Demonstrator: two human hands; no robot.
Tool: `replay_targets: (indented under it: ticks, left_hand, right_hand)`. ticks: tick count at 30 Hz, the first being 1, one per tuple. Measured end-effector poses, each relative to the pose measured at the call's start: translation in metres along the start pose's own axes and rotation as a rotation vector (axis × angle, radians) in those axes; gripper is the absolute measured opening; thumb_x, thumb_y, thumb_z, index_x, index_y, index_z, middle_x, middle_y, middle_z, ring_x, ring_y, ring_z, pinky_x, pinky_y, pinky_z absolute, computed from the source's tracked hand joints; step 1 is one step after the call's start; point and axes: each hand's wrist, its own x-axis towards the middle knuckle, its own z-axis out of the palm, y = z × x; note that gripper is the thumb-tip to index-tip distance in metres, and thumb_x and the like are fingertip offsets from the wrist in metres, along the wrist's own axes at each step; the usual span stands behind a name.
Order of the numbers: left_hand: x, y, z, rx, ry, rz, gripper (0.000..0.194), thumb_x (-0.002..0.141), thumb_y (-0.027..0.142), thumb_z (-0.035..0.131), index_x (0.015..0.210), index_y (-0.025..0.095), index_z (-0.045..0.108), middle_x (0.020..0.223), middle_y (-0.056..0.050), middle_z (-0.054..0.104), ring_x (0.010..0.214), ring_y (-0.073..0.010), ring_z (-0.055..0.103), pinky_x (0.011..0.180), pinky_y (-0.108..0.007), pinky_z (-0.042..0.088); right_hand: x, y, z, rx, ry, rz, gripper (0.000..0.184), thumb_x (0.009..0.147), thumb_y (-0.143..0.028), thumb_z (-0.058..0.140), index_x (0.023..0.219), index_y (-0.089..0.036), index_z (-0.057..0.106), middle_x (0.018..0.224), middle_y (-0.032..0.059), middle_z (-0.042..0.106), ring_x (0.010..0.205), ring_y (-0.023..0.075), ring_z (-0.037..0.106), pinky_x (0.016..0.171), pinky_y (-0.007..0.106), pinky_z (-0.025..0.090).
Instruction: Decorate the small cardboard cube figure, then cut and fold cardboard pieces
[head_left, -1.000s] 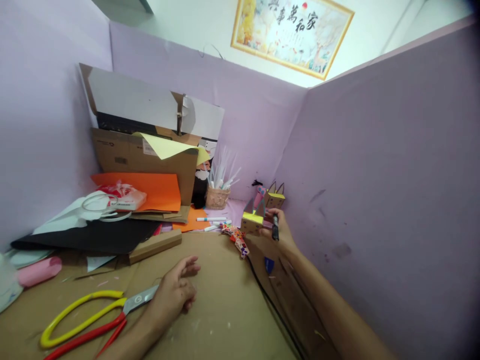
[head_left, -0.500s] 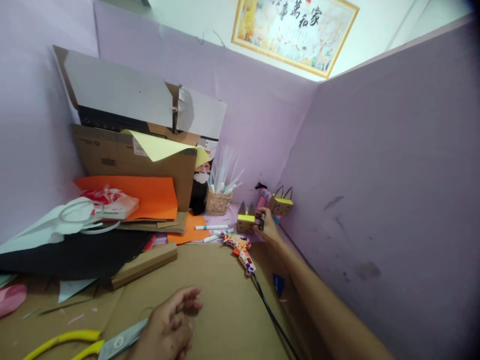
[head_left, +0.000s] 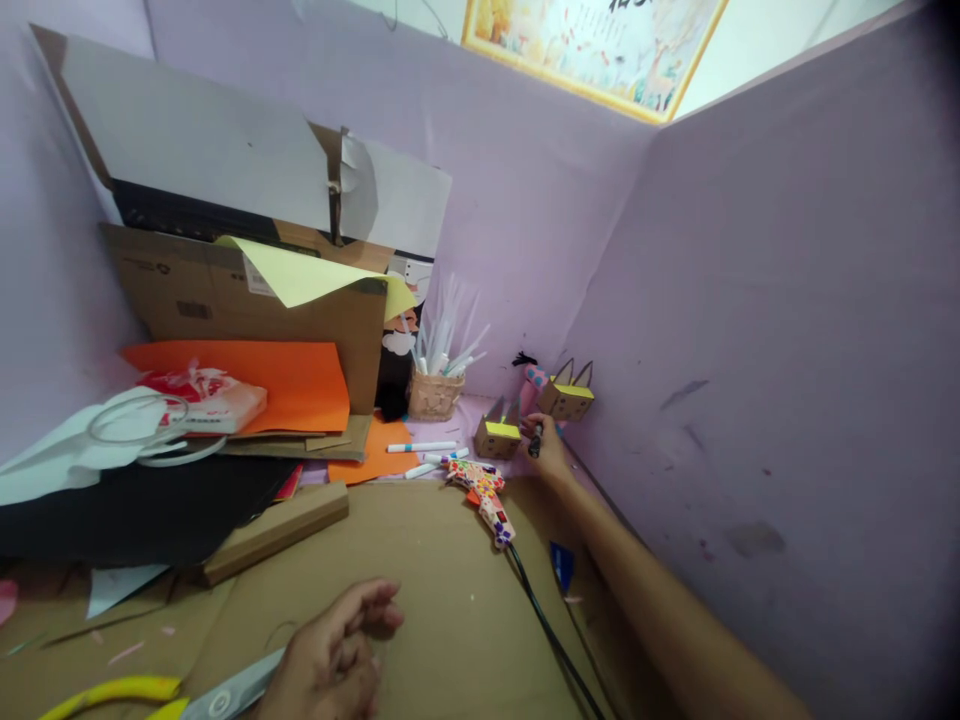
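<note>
My right hand [head_left: 551, 455] reaches far across the table with its fingers closed around a black marker [head_left: 535, 440]. Just left of it sits a small cardboard box with pointed ears [head_left: 496, 440] and a yellow top; whether my fingertips touch it I cannot tell. A similar eared box [head_left: 568, 398] stands behind, by the right wall. Near the front edge my left hand [head_left: 337, 645] rests with loosely bent fingers, apart and holding nothing. Yellow-handled scissors [head_left: 232, 690] lie against it, partly hidden by the wrist. Between the hands lies a flower-patterned glue gun [head_left: 484, 490].
White markers [head_left: 421, 447] lie behind the glue gun, whose black cord [head_left: 551, 630] runs to the front. A woven basket [head_left: 436, 395] of clear sticks stands at the back. Cardboard, orange paper [head_left: 300, 385] and black sheets [head_left: 142, 510] pile up on the left. Purple walls enclose the table.
The view has tipped down and shifted slightly. The nearer eared box now looks a little tilted or turned beside my right hand. My left hand stays about where it was.
</note>
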Motion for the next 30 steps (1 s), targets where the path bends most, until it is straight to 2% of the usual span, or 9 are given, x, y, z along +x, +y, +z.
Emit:
replay_targets:
  ticks: [3,6,9,12,14,16,23,27,30]
  left_hand:
    - [0.0,0.002,0.001,0.004,0.013,-0.01,0.05,0.058,0.035,0.065,0.104,0.02,0.053,0.099,-0.009,0.062,0.04,-0.0049,0.045,0.036,-0.02,0.033]
    - [0.0,0.005,0.002,0.023,-0.008,-0.007,0.048,0.058,0.033,0.062,0.103,0.017,0.053,0.097,-0.01,0.063,0.041,-0.0055,0.046,0.037,-0.021,0.035]
    - [-0.001,0.009,0.003,0.04,-0.027,-0.013,0.049,0.055,0.032,0.059,0.1,0.015,0.054,0.093,-0.009,0.063,0.041,-0.0059,0.045,0.038,-0.022,0.035]
    - [-0.002,0.014,0.004,0.051,-0.014,-0.005,0.05,0.051,0.033,0.057,0.097,0.013,0.053,0.089,-0.008,0.062,0.041,-0.0062,0.045,0.038,-0.022,0.034]
    - [-0.004,0.016,0.005,0.06,-0.024,0.002,0.051,0.05,0.032,0.056,0.097,0.012,0.053,0.088,-0.008,0.061,0.042,-0.0067,0.046,0.039,-0.023,0.035]
    - [-0.005,0.016,0.005,0.06,-0.022,0.018,0.051,0.05,0.031,0.054,0.097,0.012,0.053,0.088,-0.008,0.061,0.043,-0.0069,0.046,0.039,-0.023,0.035]
    - [-0.011,0.017,0.007,0.107,-0.019,0.045,0.044,0.049,0.029,0.05,0.089,0.014,0.056,0.079,-0.004,0.061,0.041,-0.0069,0.044,0.039,-0.022,0.034]
    - [-0.008,0.013,0.007,0.176,-0.043,0.1,0.039,0.052,0.024,0.049,0.087,0.013,0.061,0.077,-0.003,0.062,0.044,-0.0073,0.042,0.04,-0.021,0.034]
    - [-0.005,0.005,0.005,0.234,-0.062,0.137,0.036,0.059,0.021,0.048,0.091,0.013,0.063,0.079,-0.003,0.063,0.047,-0.0085,0.043,0.042,-0.02,0.035]
  right_hand:
    - [-0.012,-0.018,-0.014,-0.054,0.011,0.03,0.029,0.087,-0.029,0.054,0.112,-0.015,0.053,0.11,0.0071,0.057,0.093,0.0196,0.058,0.079,0.04,0.049]
    - [-0.042,-0.047,-0.027,-0.106,-0.027,0.023,0.03,0.08,-0.016,0.056,0.109,-0.015,0.05,0.103,0.0064,0.059,0.09,0.0193,0.058,0.077,0.036,0.048]
    - [-0.093,-0.083,-0.029,-0.138,-0.188,-0.042,0.039,0.066,-0.007,0.054,0.103,-0.021,0.05,0.087,0.0009,0.062,0.078,0.0171,0.059,0.067,0.027,0.045]
    - [-0.145,-0.116,-0.023,-0.187,-0.438,-0.142,0.043,0.059,-0.005,0.053,0.098,-0.024,0.053,0.07,-0.0036,0.06,0.062,0.0156,0.056,0.057,0.024,0.04]
    - [-0.168,-0.13,-0.019,-0.377,-0.591,-0.352,0.044,0.06,-0.005,0.053,0.101,-0.021,0.052,0.089,0.0033,0.063,0.082,0.0196,0.057,0.071,0.027,0.041]
    - [-0.179,-0.136,-0.019,-0.558,-0.657,-0.467,0.038,0.062,-0.005,0.053,0.098,-0.019,0.053,0.101,0.0082,0.062,0.098,0.0224,0.054,0.082,0.03,0.038]
    - [-0.153,-0.137,-0.036,-0.8,-0.551,-0.3,0.03,0.077,-0.013,0.05,0.105,-0.022,0.056,0.084,0.0052,0.067,0.076,0.0189,0.062,0.063,0.025,0.038]
    - [-0.113,-0.146,-0.01,-0.926,-0.494,-0.208,0.018,0.086,-0.026,0.05,0.096,-0.018,0.063,0.085,0.0078,0.068,0.083,0.0215,0.063,0.069,0.031,0.043]
    - [-0.076,-0.15,0.023,-0.998,-0.482,-0.142,0.023,0.087,-0.034,0.052,0.098,-0.015,0.061,0.1,0.0069,0.063,0.091,0.0192,0.06,0.08,0.038,0.047]
